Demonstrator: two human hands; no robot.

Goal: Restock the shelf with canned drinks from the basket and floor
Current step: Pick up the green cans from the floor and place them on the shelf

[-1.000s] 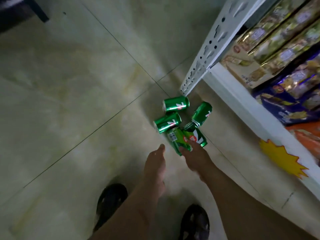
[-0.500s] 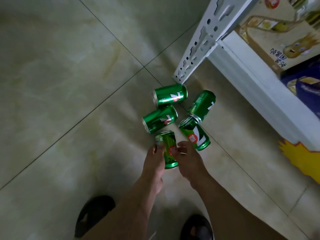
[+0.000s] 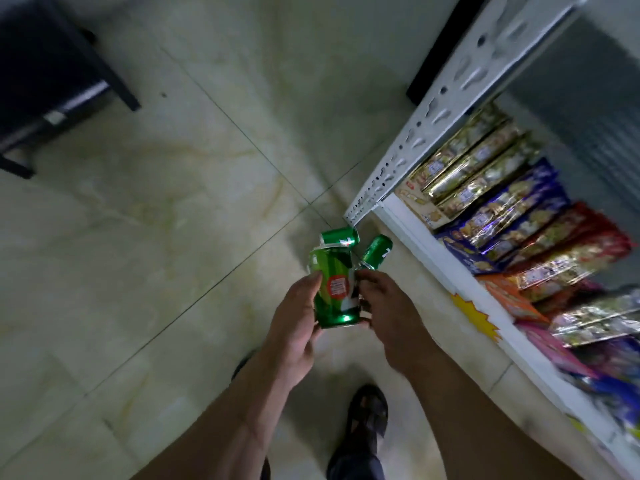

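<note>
Now, held can: you have one green 7UP can (image 3: pixel 334 289) lifted off the floor, tilted slightly, its silver base end toward you and its red round mark facing up.
Left hand: your left hand (image 3: pixel 294 327) curls round the can's left side, thumb tip pressed against the green wall beside the red mark.
Right hand: your right hand (image 3: pixel 388 313) grips the can's right side; its fingers wrap out of sight behind the can, and a sliver of silver shows under them, though you cannot tell whether that is a second can.
Cans on the floor: beyond the held can, a green can (image 3: pixel 341 236) lies on its side, partly hidden by it; just right of that, another green can (image 3: pixel 377 251) lies slanted, nearer the shelf.
Shelf: to the right of the held can stands the white metal shelf (image 3: pixel 460 268), its perforated upright (image 3: pixel 426 133) rising from the corner near the floor cans.
Shelf stock: gold, purple, red and orange snack packets (image 3: pixel 519 216) fill the bottom tier; a yellow starburst sticker (image 3: pixel 476 317) sits on its front edge.
Floor: pale marbled tiles (image 3: pixel 156 220) lie under the held can, with your dark sandal (image 3: pixel 367 420) below it.
Far left: a dark piece of furniture (image 3: pixel 45 71), well apart from the held can.
</note>
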